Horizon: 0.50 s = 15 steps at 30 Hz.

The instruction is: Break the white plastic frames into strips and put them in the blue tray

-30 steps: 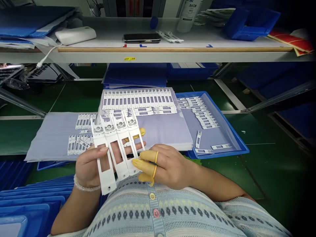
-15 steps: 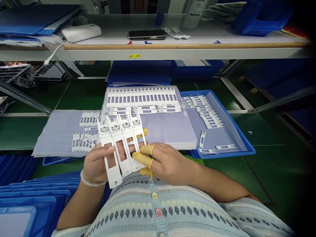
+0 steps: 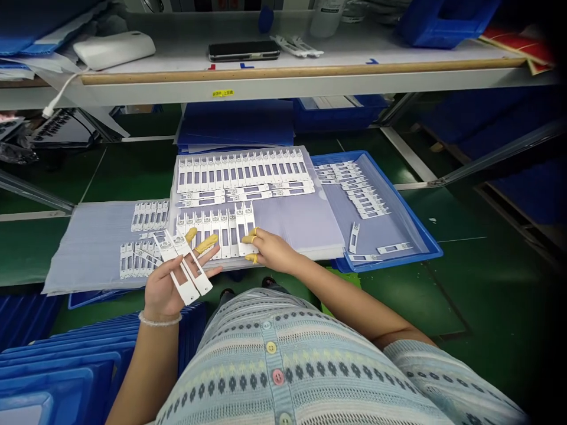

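My left hand (image 3: 170, 283) holds two white plastic frames (image 3: 191, 282), flat pieces with a long rectangular window, tilted across the palm under the thumb. Yellow finger cots cover two of its fingertips. My right hand (image 3: 270, 249), also with yellow finger cots, pinches white plastic frames (image 3: 245, 230) at the right end of a front row on the stacked sheets (image 3: 301, 227). The front row (image 3: 212, 233) has several upright frames side by side. Behind it lie a few sideways frames (image 3: 248, 192) and a long back row (image 3: 243, 168).
To the right, a blue tray (image 3: 436, 251) holds more loose frames. Another sheet stack (image 3: 84, 242) with frames lies left. Blue trays (image 3: 66, 378) are piled at lower left. A shelf (image 3: 177, 77) crosses above, carrying a phone (image 3: 243, 51), bottle (image 3: 326, 18) and white device (image 3: 116, 48).
My right hand has moved away from the left, carrying white frames to the end of the front row. The left hand now holds two frames instead of several. The view has shifted slightly.
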### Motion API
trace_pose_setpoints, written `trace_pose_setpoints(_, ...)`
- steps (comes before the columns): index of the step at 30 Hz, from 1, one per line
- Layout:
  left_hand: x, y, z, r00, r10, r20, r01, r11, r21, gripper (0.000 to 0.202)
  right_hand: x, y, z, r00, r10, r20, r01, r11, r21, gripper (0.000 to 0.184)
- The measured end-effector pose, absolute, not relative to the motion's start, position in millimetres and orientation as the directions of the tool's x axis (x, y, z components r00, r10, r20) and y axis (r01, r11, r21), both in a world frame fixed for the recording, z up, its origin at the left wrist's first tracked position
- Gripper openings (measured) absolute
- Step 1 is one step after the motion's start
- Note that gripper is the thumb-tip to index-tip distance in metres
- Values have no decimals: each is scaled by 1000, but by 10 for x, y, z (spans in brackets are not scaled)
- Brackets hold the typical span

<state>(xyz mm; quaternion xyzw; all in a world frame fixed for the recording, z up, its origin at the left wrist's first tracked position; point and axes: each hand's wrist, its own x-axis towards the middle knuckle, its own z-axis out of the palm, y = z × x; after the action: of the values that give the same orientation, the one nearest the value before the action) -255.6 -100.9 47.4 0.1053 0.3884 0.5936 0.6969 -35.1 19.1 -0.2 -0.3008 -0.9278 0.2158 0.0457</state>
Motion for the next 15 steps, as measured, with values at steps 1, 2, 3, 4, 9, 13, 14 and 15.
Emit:
trace_pose_setpoints(1, -2553, -1012, 467, -8, 907, -422, -746, 276, 607, 40, -363, 222, -49, -800, 595, -76, 563, 702, -436, 42)
trace_pose_setpoints(2, -2547, -1011, 460, -6, 905, -426, -747, 279, 603, 39, -373, 246, -88, -791, 604, -94, 576, 685, -446, 42)
trace_pose_setpoints(3, -2538, -1007, 453, 0, 903, -429, -750, 284, 597, 37, -381, 264, -119, -787, 607, -104, 581, 675, -455, 42)
trace_pose_setpoints(4, -2529, -1001, 443, 6, 901, -433, -753, 289, 591, 34, -386, 276, -143, -789, 604, -112, 580, 671, -463, 41)
trace_pose_setpoints(9, -2467, -968, 315, 20, 885, -465, -740, 325, 588, 17, -403, 294, -193, -801, 578, -155, 578, 681, -449, 45)
trace_pose_setpoints(13, -2395, -972, 141, 85, 853, -515, -675, 430, 600, 18, -405, 307, -192, -812, 565, -150, 569, 705, -424, 43)
trace_pose_setpoints(14, -2376, -975, 99, 98, 844, -528, -656, 453, 604, 19, -404, 311, -192, -814, 561, -150, 566, 710, -418, 43)
trace_pose_setpoints(15, -2358, -977, 60, 106, 837, -537, -640, 470, 608, 20, -402, 317, -194, -816, 558, -152, 566, 715, -411, 43)
